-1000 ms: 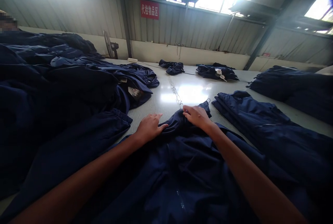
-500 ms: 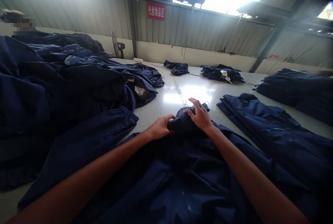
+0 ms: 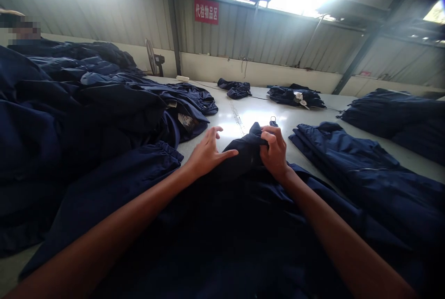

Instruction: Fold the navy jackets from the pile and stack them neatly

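Two bare hands meet at a bunched navy work garment (image 3: 243,155) on the pale surface (image 3: 252,116), seen from the head camera. The right hand (image 3: 274,153) curls tightly around the gathered cloth, a good firm hold on the fold. The left hand (image 3: 208,148) stays open, fingers spread, its thumb lying across the fold. The garment's body spreads toward the near side. A folded navy stack (image 3: 358,169) lies just right, and a loose navy heap (image 3: 86,104) fills the left.
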`<control>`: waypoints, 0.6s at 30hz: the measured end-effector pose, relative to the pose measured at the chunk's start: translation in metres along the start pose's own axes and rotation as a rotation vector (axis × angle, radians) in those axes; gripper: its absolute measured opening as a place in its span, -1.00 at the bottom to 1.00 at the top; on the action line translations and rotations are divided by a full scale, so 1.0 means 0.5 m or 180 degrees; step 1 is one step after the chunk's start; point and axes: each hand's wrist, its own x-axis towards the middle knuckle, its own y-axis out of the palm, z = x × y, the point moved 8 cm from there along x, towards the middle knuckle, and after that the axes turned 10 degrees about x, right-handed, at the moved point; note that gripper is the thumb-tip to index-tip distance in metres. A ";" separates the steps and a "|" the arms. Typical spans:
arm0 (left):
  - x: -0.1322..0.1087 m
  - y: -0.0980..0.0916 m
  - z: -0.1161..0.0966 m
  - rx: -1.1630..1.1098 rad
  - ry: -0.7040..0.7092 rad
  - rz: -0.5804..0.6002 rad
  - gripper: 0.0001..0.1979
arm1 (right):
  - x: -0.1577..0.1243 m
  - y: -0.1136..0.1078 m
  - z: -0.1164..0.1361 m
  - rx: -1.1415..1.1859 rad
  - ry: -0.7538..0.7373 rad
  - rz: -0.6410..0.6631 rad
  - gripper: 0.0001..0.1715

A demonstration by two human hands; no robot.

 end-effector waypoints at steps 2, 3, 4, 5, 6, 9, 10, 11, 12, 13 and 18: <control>0.007 0.001 0.002 -0.0267 0.0164 0.0247 -0.22 | 0.009 -0.004 0.015 0.0181 -0.0021 -0.0078 -0.76; 0.007 0.010 0.003 -0.0501 0.0216 0.0507 -0.29 | 0.013 -0.005 0.022 0.0246 -0.0015 -0.0080 -0.80; 0.003 0.021 0.004 -0.0773 0.0211 0.0800 -0.34 | 0.016 -0.003 0.029 0.0293 -0.0007 -0.0036 -0.84; -0.003 0.033 0.006 -0.1028 0.0164 0.1098 -0.35 | 0.019 0.000 0.034 0.0319 -0.0001 0.0044 -0.87; -0.012 0.045 0.007 -0.1224 0.0111 0.1386 -0.35 | 0.020 0.004 0.038 0.0321 -0.0018 0.0160 -0.89; -0.040 0.074 0.000 -0.1384 0.0165 0.2098 -0.37 | 0.017 0.014 0.033 0.0145 -0.0083 0.0500 -0.80; -0.047 0.080 -0.004 -0.1372 0.0252 0.2253 -0.40 | 0.014 0.015 0.023 0.0045 -0.0046 0.0585 -0.73; -0.051 0.084 -0.008 -0.1372 0.0345 0.2349 -0.44 | 0.010 0.017 0.007 -0.0054 0.0035 0.0700 -0.66; -0.052 0.088 -0.013 -0.1387 0.0435 0.2401 -0.48 | 0.005 0.020 -0.011 -0.0135 0.0153 0.0860 -0.61; -0.050 0.089 -0.016 -0.1380 0.0511 0.2389 -0.52 | -0.002 0.024 -0.032 -0.0188 0.0286 0.1047 -0.59; 0.013 -0.024 0.018 -0.0222 0.0141 0.0002 -0.69 | -0.030 0.008 -0.108 -0.0411 0.0624 0.1077 -0.57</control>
